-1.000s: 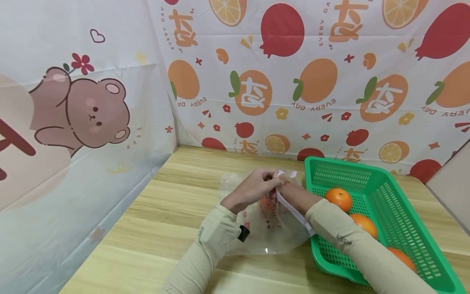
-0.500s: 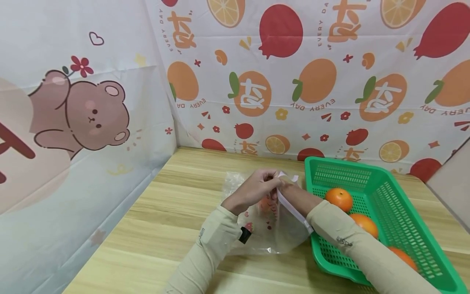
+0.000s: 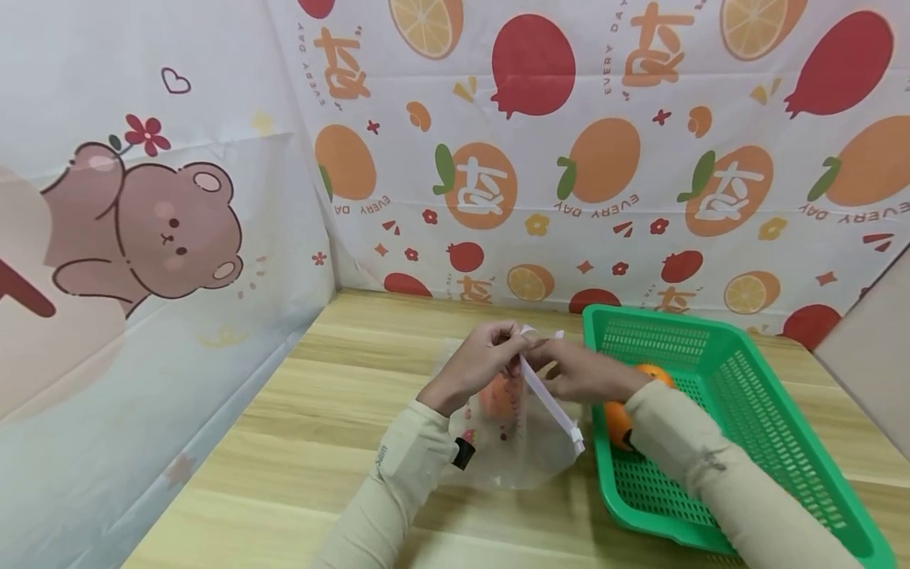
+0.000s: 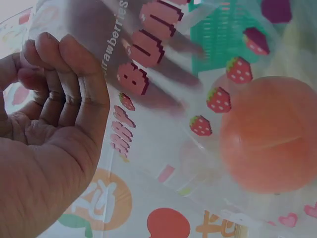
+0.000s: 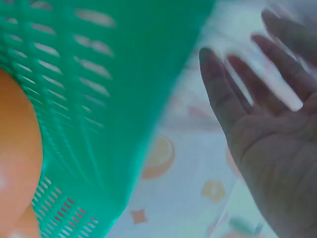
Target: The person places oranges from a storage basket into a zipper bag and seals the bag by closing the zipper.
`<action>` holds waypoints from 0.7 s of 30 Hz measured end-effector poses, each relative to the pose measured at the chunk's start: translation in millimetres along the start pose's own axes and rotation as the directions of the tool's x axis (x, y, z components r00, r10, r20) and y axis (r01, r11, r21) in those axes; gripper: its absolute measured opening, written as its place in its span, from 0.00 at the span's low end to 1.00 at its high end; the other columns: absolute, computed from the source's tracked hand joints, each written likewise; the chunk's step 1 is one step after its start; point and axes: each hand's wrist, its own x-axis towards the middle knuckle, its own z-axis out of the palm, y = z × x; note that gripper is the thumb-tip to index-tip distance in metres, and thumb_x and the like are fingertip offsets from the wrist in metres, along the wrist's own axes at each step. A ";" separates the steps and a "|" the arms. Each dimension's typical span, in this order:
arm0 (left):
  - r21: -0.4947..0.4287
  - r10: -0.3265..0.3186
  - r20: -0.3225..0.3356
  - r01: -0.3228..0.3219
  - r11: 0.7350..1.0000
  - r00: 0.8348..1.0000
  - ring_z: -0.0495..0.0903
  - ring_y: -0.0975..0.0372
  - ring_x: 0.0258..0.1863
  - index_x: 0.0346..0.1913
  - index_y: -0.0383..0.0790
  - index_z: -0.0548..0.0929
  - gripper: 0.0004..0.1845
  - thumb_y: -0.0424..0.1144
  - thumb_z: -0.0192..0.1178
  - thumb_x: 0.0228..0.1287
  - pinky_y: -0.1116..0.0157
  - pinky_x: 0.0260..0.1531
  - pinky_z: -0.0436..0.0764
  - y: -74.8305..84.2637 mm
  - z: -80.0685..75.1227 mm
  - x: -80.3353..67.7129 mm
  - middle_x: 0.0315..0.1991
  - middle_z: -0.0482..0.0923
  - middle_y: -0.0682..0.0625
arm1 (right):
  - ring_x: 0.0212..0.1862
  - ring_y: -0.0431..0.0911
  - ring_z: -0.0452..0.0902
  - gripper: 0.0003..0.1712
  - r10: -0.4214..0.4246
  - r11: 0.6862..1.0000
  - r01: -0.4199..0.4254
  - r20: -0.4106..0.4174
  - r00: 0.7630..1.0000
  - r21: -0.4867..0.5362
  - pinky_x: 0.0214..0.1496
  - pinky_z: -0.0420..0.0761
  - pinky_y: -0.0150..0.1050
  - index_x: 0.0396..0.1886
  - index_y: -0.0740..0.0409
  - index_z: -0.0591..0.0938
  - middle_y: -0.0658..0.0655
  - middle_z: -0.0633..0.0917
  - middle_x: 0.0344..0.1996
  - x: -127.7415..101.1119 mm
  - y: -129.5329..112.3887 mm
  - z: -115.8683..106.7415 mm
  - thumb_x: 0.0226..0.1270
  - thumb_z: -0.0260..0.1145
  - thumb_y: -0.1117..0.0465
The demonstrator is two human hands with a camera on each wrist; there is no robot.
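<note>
Head view: both hands meet at the bag's top edge.
Left hand (image 3: 478, 365): pinching the bag (image 3: 529, 442).
Right hand (image 3: 584, 374): fingers straight, released, touching the zip strip (image 3: 550, 403).
Bag: on the tabletop (image 3: 306, 442), orange (image 4: 267, 141) inside.
Basket (image 3: 753, 419): at 3 o'clock of bag.

Left hand (image 3: 475, 365) fingers curled, right hand (image 3: 584, 374) fingers straight, fingertips meeting.
</note>
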 end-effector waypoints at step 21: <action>0.000 -0.015 0.015 0.015 1.000 1.000 0.75 0.59 0.20 0.28 0.37 0.72 0.19 0.44 0.56 0.77 0.66 0.26 0.79 -0.7 -3.2 2.5 0.21 0.73 0.48 | 0.68 0.77 0.57 0.48 0.419 0.808 -0.413 -0.084 0.904 -0.420 0.61 0.66 0.74 0.72 0.63 0.71 0.77 0.58 0.74 -78.3 65.4 -42.8 0.45 0.69 0.81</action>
